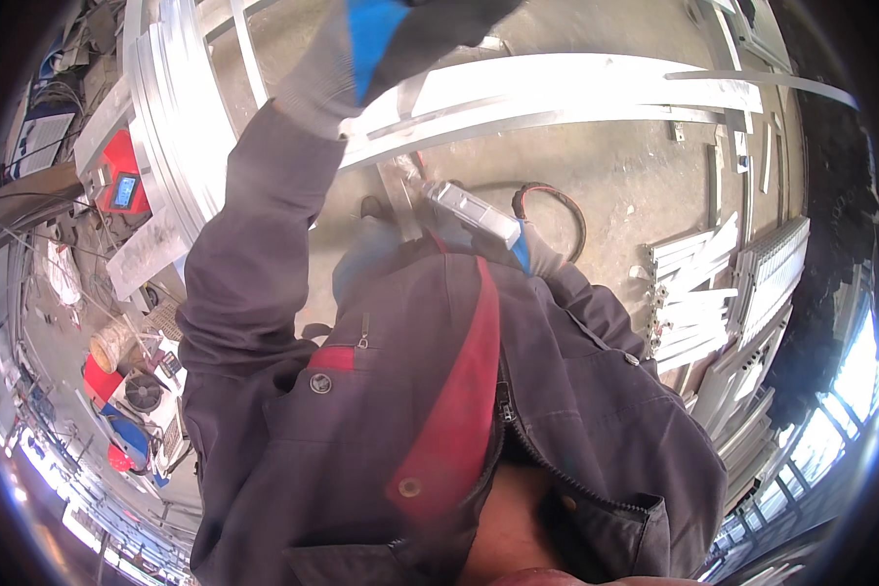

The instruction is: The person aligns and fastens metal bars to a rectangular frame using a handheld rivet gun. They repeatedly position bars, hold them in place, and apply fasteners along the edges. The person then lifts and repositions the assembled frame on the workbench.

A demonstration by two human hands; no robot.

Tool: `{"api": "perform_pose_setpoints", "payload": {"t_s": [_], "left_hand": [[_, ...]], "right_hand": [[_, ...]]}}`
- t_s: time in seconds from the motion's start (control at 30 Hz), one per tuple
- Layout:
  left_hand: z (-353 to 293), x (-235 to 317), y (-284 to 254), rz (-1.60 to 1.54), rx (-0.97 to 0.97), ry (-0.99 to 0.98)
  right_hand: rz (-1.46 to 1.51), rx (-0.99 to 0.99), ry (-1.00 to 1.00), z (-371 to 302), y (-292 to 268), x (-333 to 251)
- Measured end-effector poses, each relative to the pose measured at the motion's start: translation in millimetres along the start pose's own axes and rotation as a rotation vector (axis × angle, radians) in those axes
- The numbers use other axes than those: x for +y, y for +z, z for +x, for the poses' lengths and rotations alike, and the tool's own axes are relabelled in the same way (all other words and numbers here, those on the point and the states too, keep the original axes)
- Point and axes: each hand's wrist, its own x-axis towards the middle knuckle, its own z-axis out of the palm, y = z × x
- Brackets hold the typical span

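My left hand (pixel 386 49), in a grey, blue and black glove, reaches to the upper edge of the picture, over the far metal frame. Its dark fingers are blurred and partly cut off, so their grip cannot be made out. In front of my jacket, my right hand (pixel 539 250), in a grey and blue glove, is closed at the near end of a pale grey, box-shaped piece (pixel 473 211). Most of its fingers are hidden behind that piece. Long white metal profiles (pixel 557 86) form a frame that crosses ahead of me.
More long profiles (pixel 181 117) lie on the left, beside a red device with a small screen (pixel 124 176). A dark and orange hose (pixel 578 217) curves over the concrete floor. Stacked white slatted pieces (pixel 698 278) lie on the right. A fan-like unit (pixel 144 391) stands at the lower left.
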Motion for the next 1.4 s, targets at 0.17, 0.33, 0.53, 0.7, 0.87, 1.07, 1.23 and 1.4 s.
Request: {"api": "perform_pose_setpoints", "payload": {"t_s": [0.17,0.33,0.53,0.7,0.87,1.07,1.23,1.4], "left_hand": [[1.8,0.1,-19.1,-0.051,-0.200,-0.053],[4.0,-5.1,-19.9,-0.139,-0.145,0.059],[11.1,-16.4,-24.2,-0.094,-0.135,0.000],[23.7,-31.2,-18.8,-0.377,-0.363,0.261],[16.7,-27.6,-15.1,-0.353,-0.230,0.059],[11.4,-13.0,-11.6,-0.298,-0.103,-0.092],[13.3,-21.9,-14.5,-0.289,-0.120,0.025],[23.5,-40.6,-17.5,-0.346,-0.192,0.128]], "right_hand": [[-0.850,0.296,-0.054,24.4,66.6,-19.0],[-1.031,0.433,0.164,51.1,126.3,-43.5],[-1.142,0.461,0.309,83.6,153.9,-78.7],[-1.104,0.480,0.336,101.3,158.7,-81.6],[-1.142,0.554,0.218,118.6,162.0,-64.8],[-1.101,0.553,0.254,129.9,162.8,-66.1],[-1.085,0.547,0.300,138.9,164.7,-70.1],[-1.104,0.583,0.283,141.0,168.6,-69.3]]}}
